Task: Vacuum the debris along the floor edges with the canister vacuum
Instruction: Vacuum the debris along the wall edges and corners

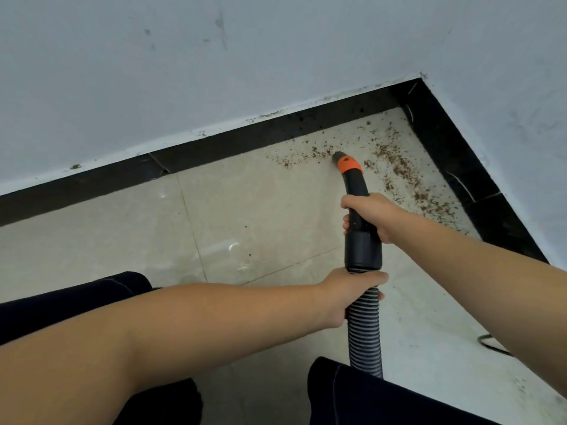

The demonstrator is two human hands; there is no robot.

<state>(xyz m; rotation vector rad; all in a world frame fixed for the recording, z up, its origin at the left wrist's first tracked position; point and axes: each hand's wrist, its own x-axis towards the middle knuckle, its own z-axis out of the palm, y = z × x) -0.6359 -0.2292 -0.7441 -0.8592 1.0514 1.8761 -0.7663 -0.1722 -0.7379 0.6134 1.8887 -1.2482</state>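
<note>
Beyond both hands, which grip the vacuum hose [362, 240], its nozzle [339, 156] meets corner debris [402, 168].

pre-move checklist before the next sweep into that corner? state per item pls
1. Right hand grips the black wand: ok.
2. Left hand holds the ribbed hose just below the cuff: ok.
3. Nozzle tip at the floor among the brown debris: ok; contact itself cannot tell.
4. Edges clean: not ok, crumbs remain along both stretches of the black baseboard into the corner.
5. Suction on: cannot tell.
6. Dark cable on the floor at right, clear of the hose: ok.
</note>
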